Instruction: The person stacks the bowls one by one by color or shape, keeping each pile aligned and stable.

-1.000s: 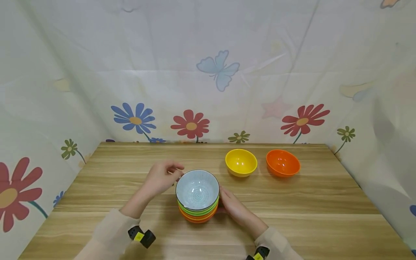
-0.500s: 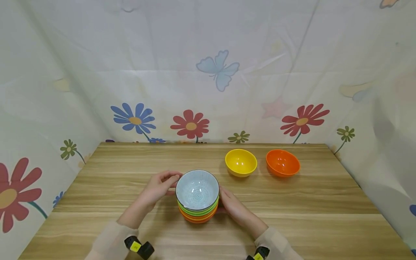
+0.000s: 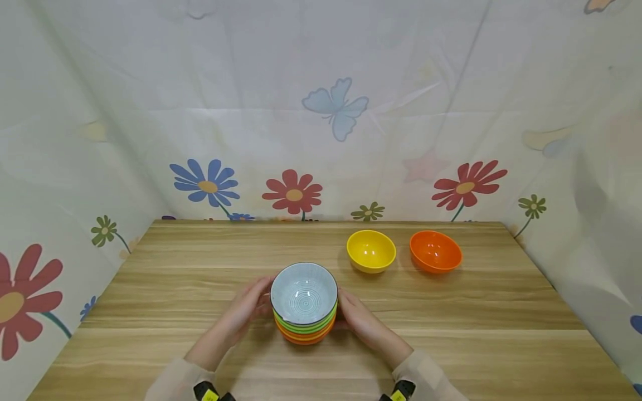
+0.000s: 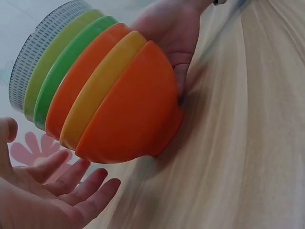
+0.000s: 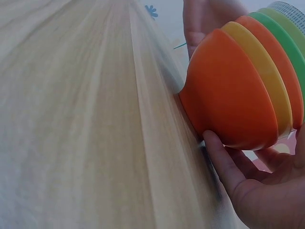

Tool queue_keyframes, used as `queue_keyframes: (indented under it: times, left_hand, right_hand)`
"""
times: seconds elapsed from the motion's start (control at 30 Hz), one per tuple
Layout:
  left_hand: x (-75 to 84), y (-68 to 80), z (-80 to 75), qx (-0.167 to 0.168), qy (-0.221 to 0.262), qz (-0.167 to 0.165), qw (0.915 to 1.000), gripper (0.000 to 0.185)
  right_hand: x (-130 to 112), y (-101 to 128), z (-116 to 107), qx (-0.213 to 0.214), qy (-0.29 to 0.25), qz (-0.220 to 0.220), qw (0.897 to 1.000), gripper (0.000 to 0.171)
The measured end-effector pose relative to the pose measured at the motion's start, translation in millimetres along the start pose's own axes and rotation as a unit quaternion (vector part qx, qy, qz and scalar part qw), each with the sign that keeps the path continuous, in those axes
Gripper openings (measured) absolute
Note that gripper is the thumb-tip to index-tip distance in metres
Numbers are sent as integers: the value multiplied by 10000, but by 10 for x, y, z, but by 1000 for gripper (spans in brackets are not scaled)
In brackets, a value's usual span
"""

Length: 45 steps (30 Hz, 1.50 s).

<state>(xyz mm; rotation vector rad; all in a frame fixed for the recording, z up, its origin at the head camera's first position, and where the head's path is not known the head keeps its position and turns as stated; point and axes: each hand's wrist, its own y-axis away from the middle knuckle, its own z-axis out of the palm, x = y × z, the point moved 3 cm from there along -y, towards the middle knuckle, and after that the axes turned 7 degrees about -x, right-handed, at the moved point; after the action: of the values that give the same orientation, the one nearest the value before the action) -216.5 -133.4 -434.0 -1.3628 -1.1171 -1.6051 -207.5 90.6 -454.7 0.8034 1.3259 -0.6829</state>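
**Stack of bowls flanked by both hands, centre of surface**

Nearest: left hand [image 3: 244, 315] and right hand [image 3: 362, 323], one on each side of a stack of bowls [image 3: 304, 305]. Left hand: fingers straight and spread, palm towards the stack, just beside it; the left wrist view shows a gap between fingertips and bowl, so no hold yet. Right hand: fingers straight, laid against the low side of the bottom orange bowl [image 5: 228, 100]; grip loose, nothing pinched.

Stack: stands upright on the wooden surface [image 3: 451, 334], near its front middle. Six nested bowls, bottom to top: orange, yellow, orange, green, light green, and a grey-blue patterned bowl [image 3: 304, 293] on top. The top bowl holds nothing.

Step in hand, as judged: bracketing the stack from both sides. A next move would call for the left palm to meet the bowl wall and both hands to press evenly, or the nested bowls may tip.

Farther, right of centre: a yellow bowl [image 3: 371, 250] and an orange bowl [image 3: 435, 251], side by side, apart, both without contents.

Farthest: flower-print cloth [image 3: 321, 111] backdrop.
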Motion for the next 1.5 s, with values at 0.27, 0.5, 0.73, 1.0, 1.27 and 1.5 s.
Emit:
queue_keyframes:
  times: [0.27,0.5,0.73,1.0,1.27,1.5]
  left_hand:
    - [-4,81,87,-324,296,-279,9986,58]
    - [-46,105,115,-405,527,-373,9971,57]
    - [-95,121,141,-621,730,-422,9945,62]
    - [-109,137,167,-727,871,-484,9924,65]
    - [-116,151,176,-759,908,-433,9920,66]
    - [-122,145,178,-697,966,-440,9919,62]
  right_hand:
    - [-3,-2,3,-13,-1,-9,10000,66]
    - [-9,4,8,11,-23,-27,10000,61]
    - [-8,-4,13,-21,-44,-48,10000,65]
    - [-9,1,11,-41,-25,-24,10000,71]
    - [-14,-1,-4,-130,38,11,9999,67]
    - [-10,-11,-16,-39,71,12,10000,65]
